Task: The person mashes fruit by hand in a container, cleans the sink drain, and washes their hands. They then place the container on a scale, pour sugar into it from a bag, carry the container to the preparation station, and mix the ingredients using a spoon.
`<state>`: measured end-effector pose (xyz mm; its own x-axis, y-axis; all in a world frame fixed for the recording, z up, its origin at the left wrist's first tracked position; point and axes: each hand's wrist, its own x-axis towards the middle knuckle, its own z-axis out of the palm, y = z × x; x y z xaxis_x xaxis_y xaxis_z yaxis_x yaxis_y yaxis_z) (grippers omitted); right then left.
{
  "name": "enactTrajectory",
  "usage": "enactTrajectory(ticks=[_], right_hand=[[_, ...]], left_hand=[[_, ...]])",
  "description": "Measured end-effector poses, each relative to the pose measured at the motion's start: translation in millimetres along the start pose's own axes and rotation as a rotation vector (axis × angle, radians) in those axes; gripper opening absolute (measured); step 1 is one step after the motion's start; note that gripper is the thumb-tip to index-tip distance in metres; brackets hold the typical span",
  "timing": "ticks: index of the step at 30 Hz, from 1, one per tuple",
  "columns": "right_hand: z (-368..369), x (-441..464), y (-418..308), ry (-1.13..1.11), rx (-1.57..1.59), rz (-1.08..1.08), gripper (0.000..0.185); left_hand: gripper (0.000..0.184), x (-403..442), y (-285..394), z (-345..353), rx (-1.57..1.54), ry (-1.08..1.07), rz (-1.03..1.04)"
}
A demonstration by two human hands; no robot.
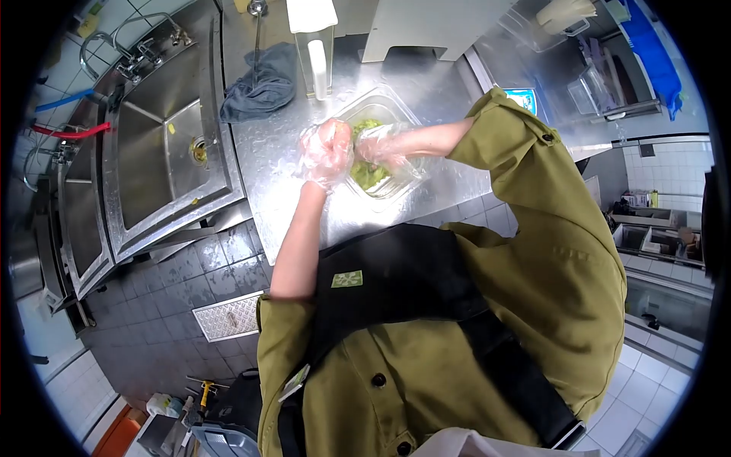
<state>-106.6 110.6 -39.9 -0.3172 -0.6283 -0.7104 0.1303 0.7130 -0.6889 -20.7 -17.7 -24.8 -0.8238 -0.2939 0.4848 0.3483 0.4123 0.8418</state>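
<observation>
A clear rectangular tub (pixel 416 116) stands on the steel counter, with chopped green leaves (pixel 371 177) inside that look like lettuce. My right hand (pixel 378 148), in a loose see-through plastic glove, reaches over the tub's right side and down onto the greens. Its fingertips are hidden among them and under the wrinkled glove. At the tub's left rim is my left hand (pixel 329 151), gloved the same way, with its fingers curled into a fist. What lies inside that fist, if anything, does not show.
Steel sinks (pixel 156 179) with taps stand to the left, food scraps near the drain. Behind the tub are a grey cloth (pixel 263 82), a ladle (pixel 257 34) and a white-topped clear container (pixel 314 53). A pale panel (pixel 426 27) rises at the back. Wet tiles (pixel 228 263) cover the floor.
</observation>
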Motion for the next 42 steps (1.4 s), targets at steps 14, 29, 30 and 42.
enactTrajectory(ticks=[14, 29, 30, 42], right_hand=[[-22, -10, -9, -0.5, -1.374, -0.53, 0.016], [5, -6, -7, 0.221, -0.058, -0.067, 0.02], [-2, -17, -16, 0.272, -0.156, -0.098, 0.021], [-13, -9, -34, -0.111, -0.1, -0.043, 0.028]], left_hand=[[0.021, -5, -3, 8, 0.086, 0.094, -0.04], [0.028, -8, -7, 3, -0.25, 0.091, -0.171], [0.028, -5, -9, 1, -0.289, 0.073, -0.217], [0.019, -8, -16, 3, -0.247, 0.106, -0.241]])
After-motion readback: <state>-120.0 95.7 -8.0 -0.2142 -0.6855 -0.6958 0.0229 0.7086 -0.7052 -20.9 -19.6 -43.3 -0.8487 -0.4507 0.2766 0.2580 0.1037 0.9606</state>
